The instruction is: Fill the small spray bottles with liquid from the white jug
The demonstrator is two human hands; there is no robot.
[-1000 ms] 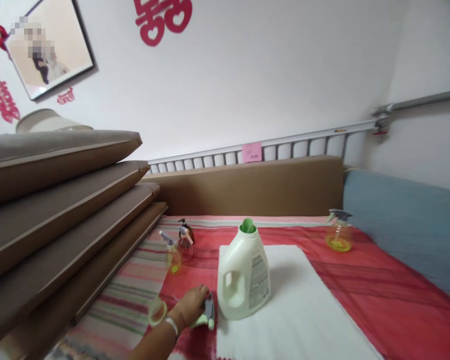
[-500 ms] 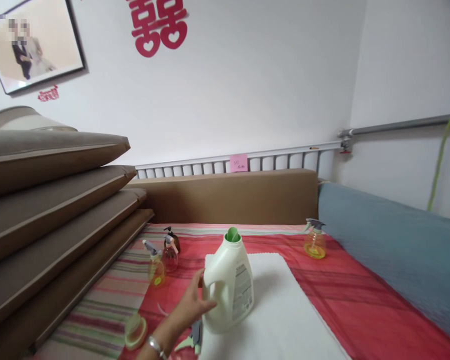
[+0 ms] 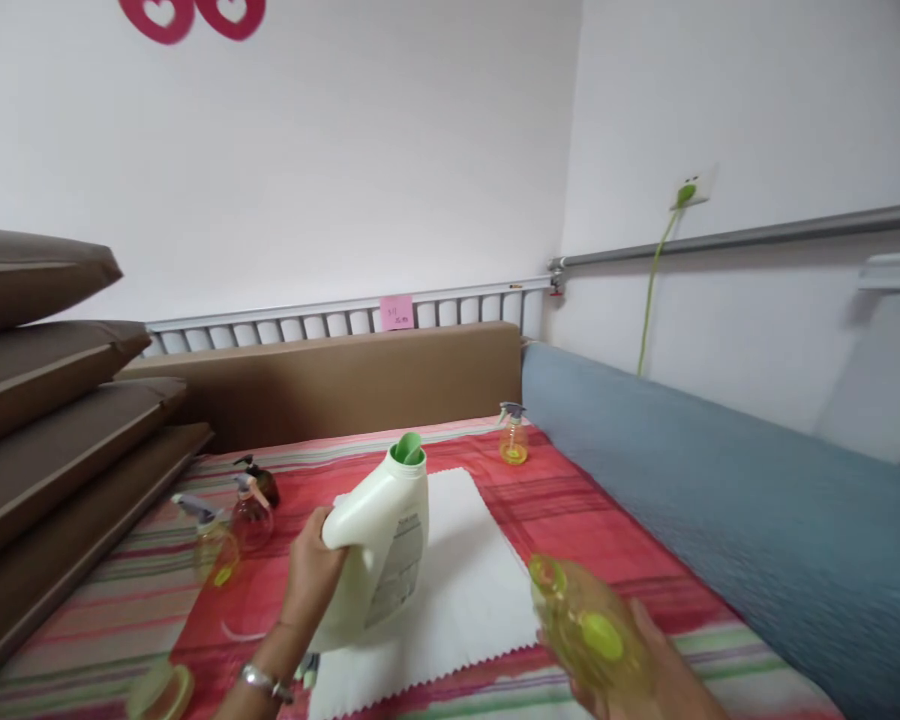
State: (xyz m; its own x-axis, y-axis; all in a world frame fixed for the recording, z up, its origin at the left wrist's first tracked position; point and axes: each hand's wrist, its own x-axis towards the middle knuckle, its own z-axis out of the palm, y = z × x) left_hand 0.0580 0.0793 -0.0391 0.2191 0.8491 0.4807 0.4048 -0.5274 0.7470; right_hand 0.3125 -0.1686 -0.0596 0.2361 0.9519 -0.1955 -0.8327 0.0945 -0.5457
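Observation:
My left hand (image 3: 316, 562), with a silver bracelet at the wrist, is closed round the handle of a large white detergent jug (image 3: 390, 545). The jug tilts slightly to the right, its green-lined mouth uncapped. Below it lies a white cloth (image 3: 469, 585) with a zigzag edge. At the lower right my right hand (image 3: 664, 655) grips a see-through yellow bottle (image 3: 581, 615), tipped over with its open neck toward the jug. Near my left forearm are a pale round cap (image 3: 161, 692) and a partly hidden spray head (image 3: 307, 670).
On the left stand a yellow spray bottle (image 3: 214, 550), a pink spray bottle (image 3: 252, 515) and a dark pump bottle (image 3: 264, 482). Another spray bottle (image 3: 514, 440) stands at the back right. Stacked cushions (image 3: 52, 430) line the left; a blue padded side (image 3: 705, 480) borders the right.
The view has turned right. My left hand has closed on the jug's handle and tilted the jug. My right hand has come into view holding the yellow bottle.

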